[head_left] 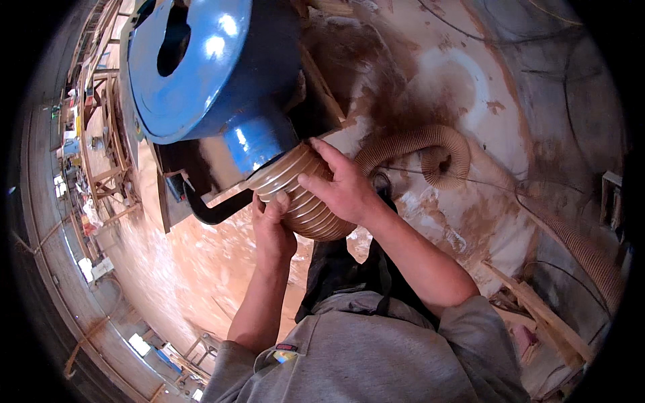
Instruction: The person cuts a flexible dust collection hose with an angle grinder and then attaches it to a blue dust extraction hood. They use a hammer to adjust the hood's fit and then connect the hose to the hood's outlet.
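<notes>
Both my hands grip the end of a ribbed, tan flexible hose in front of me. My left hand holds its near left side, with the thumb on top and the fingers curled out of sight underneath. On the right, my right hand wraps over the hose, its fingertips near the rim. The hose end meets the round blue metal outlet of a large blue machine housing; a dark gap shows along part of the joint. How far the hose sits over the outlet I cannot tell.
More of the hose loops behind my right arm and runs along the floor to the right. A curved black bar juts out under the housing. Wooden boards lie at lower right. Dust covers the floor, and thin cables cross it.
</notes>
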`<state>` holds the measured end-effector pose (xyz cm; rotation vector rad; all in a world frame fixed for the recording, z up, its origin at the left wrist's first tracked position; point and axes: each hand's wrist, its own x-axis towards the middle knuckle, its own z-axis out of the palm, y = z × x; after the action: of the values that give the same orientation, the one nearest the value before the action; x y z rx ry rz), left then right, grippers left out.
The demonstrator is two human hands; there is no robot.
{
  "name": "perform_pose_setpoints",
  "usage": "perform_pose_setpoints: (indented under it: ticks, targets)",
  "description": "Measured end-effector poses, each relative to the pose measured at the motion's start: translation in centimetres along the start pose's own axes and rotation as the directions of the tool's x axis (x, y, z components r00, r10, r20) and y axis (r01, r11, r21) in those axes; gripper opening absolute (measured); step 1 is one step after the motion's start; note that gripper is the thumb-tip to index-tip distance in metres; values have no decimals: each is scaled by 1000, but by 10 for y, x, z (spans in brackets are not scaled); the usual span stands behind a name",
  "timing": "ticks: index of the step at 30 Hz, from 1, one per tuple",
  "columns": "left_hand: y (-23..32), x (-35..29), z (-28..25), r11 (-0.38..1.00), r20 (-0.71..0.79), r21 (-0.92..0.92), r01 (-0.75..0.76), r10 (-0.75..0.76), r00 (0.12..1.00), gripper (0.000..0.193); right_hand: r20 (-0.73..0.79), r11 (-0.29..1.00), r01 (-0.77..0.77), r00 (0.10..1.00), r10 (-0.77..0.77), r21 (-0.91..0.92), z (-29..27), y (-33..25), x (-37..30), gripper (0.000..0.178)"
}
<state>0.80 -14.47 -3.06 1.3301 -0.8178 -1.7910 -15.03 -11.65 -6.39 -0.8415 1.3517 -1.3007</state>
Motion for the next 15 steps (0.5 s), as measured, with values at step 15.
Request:
perform_pose_setpoints:
  ticks: [15]
  targets:
    - [5,5,5,981,-69,177,82,-71,995,62,51,993,-103,993,106,-63,-5,-15,4,68]
